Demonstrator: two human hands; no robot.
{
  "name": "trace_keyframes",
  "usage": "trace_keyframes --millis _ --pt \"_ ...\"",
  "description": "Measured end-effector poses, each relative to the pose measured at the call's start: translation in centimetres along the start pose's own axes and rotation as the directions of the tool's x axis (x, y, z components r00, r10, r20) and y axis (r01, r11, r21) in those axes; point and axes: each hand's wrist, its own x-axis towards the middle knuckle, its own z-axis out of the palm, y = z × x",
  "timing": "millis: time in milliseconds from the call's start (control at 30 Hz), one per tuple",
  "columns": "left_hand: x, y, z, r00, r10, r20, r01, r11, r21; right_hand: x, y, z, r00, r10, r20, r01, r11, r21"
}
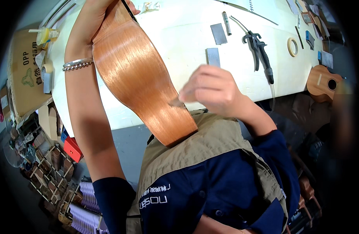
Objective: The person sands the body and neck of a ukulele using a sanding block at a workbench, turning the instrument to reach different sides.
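A glossy reddish-brown wooden ukulele (134,72) lies slantwise across my front, its curved side turned up and its lower end against my apron. My left hand (96,13) grips it at the neck end, at the top of the view, with fingertips showing past the far edge. My right hand (214,89) is closed in a pinch close to the ukulele's right edge near the lower end. Between its fingers is a small greyish-brown flat piece (175,102) touching or just over the wood. Motion blur hides what kind it is.
On the white table (179,29) lie grey rectangular blocks (218,34), a marker (226,23), a black air gun (259,52) with a hose, and a tape roll (292,46). Another ukulele (321,82) sits at the right edge. A cardboard box (25,70) stands left, beside a drink cup (46,36).
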Motion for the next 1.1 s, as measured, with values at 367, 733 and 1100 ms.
trace_keyframes --millis 367,733,1100 --pt "-0.9 0.2 -1.4 1.000 -0.014 0.012 0.012 0.988 0.155 -14.1 11.2 -4.4 0.628 0.706 -0.328 -0.776 0.599 -0.198" --pt "-0.1 0.5 -0.7 0.998 -0.035 0.045 0.029 0.993 0.115 -6.9 17.2 0.9 0.425 0.659 -0.621 -0.869 0.105 -0.484" --pt "-1.7 0.4 -2.6 0.999 -0.008 -0.041 0.011 0.997 0.077 -3.1 1.9 1.2 0.976 0.216 0.023 -0.205 0.884 0.420"
